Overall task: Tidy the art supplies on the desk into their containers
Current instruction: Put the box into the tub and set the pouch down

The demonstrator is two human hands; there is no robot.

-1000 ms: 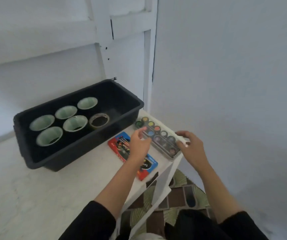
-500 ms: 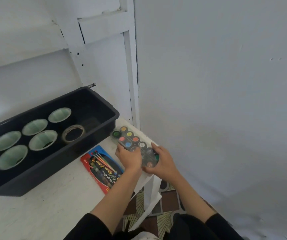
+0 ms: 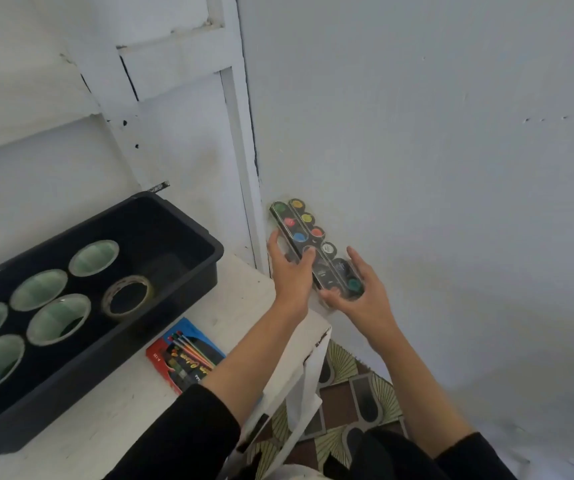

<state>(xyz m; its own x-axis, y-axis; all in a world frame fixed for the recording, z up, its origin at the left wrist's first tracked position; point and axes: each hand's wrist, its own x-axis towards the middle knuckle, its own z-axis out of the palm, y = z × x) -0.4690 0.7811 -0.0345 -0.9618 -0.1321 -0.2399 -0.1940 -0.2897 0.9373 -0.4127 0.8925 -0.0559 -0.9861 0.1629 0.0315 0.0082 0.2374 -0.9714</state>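
Head view puts the paint palette [image 3: 299,237] in the air over the far right corner of the desk [image 3: 105,410], tilted, with its far end close to the wall [image 3: 451,168] and its round colour wells facing up. The left hand [image 3: 289,271] grips one long edge near the middle, thumb curled over the top. The right hand [image 3: 361,292] cups the near end, fingers wrapped beneath it. It looks like a thin, stiff plastic tray under a clear cover: probably light, somewhat slick, and apt to flex or pop open if squeezed. Holding it by the long edges and keeping it level seems safest. To the left on the desk stands the black tub [image 3: 181,216], holding several pale green cups [image 3: 93,258] and a tape roll [image 3: 127,299]. A pencil box [image 3: 185,355] lies flat on the desk just in front of the tub.
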